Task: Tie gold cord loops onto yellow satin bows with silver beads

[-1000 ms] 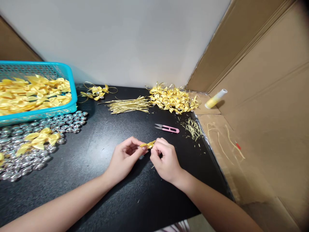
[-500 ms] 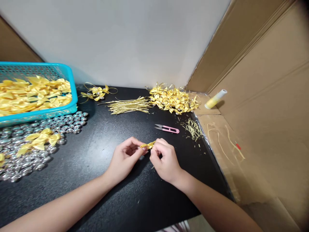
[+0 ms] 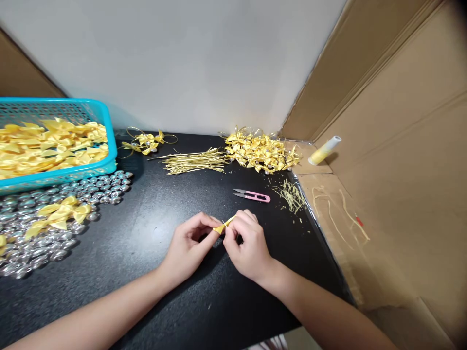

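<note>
A yellow ribbon bow is pinched between the thumb and fingers of my left hand, above the middle of the black table. Right beside it, my right hand is closed with its fingertips at the bow's other side. A thin pale strand shows between the right fingertips, crossing the bow; its ends are hidden by the fingers. Just beyond my hands lie pink thread snips, blades pointing left. Farther back rests a bundle of gold cords.
A blue basket of yellow bows stands at the left, with silver beads and loose bows before it. Finished-looking beaded bows are piled at the back right, near cord scraps. A tube stands on cardboard.
The bow has turned in my fingers, showing a flatter face and a pale strand across it. My right fingertips have shifted slightly left. Other things stay in place.
</note>
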Action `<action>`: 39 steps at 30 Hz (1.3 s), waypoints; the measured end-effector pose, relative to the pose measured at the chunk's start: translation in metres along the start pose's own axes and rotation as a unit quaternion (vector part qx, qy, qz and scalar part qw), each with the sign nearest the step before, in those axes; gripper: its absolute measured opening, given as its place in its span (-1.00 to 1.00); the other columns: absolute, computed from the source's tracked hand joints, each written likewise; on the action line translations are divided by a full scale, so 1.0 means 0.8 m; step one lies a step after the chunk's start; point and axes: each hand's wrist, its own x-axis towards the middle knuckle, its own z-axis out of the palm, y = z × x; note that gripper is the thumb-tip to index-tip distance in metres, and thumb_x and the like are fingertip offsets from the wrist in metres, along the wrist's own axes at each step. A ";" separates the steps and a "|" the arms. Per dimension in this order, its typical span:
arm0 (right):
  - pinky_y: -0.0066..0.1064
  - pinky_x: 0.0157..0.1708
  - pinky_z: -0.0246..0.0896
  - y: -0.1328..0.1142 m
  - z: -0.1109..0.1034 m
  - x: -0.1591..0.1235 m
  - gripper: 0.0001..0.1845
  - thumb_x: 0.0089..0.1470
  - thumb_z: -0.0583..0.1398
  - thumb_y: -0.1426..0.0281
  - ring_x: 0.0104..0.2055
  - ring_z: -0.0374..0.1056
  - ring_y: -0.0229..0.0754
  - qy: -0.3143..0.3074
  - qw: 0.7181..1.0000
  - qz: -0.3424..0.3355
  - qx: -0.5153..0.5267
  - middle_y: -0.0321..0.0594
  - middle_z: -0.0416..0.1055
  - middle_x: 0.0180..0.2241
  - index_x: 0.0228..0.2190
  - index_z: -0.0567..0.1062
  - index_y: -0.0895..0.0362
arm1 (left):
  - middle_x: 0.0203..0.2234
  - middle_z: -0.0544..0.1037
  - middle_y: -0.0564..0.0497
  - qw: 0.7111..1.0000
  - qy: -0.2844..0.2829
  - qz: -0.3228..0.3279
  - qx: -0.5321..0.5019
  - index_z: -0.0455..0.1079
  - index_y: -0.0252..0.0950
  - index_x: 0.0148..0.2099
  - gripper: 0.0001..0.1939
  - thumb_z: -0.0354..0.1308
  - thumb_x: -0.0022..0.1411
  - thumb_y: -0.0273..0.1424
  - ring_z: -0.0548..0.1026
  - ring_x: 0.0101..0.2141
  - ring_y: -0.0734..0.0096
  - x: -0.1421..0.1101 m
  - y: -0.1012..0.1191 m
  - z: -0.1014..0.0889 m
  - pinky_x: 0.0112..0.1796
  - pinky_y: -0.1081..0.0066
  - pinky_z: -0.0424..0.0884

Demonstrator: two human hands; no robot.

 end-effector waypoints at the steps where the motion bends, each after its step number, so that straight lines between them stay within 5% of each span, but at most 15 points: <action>1: -0.34 -0.38 0.02 0.000 0.000 0.000 -0.74 0.06 0.03 0.55 -0.43 0.13 -0.21 -0.001 1.000 -0.003 -0.003 -0.30 0.20 -0.56 -0.60 0.15 0.08 | -0.44 0.58 0.01 1.000 0.001 0.003 -0.001 0.44 -0.28 -0.40 -0.93 0.24 0.12 -0.41 0.54 -0.40 0.41 0.000 0.000 0.000 -0.32 0.45 0.48; 14: -0.35 -0.41 -0.02 0.000 -0.002 0.000 -0.72 0.00 0.04 0.57 -0.47 0.10 -0.24 -0.002 1.000 -0.009 0.024 -0.34 0.12 -0.59 -0.62 0.07 0.08 | -0.49 0.58 0.04 0.998 0.041 -0.034 -0.032 0.41 -0.28 -0.43 -0.87 0.30 0.04 -0.38 0.52 -0.45 0.43 0.006 0.006 0.002 -0.36 0.45 0.47; 39: -0.35 -0.39 -0.03 0.002 0.000 -0.002 -0.72 0.02 0.03 0.56 -0.45 0.09 -0.24 -0.015 0.999 0.000 0.030 -0.34 0.10 -0.57 -0.61 0.05 0.09 | -0.49 0.58 0.11 0.997 0.029 -0.037 -0.066 0.44 -0.28 -0.43 -0.92 0.30 0.05 -0.47 0.51 -0.44 0.55 0.006 0.005 0.001 -0.35 0.59 0.43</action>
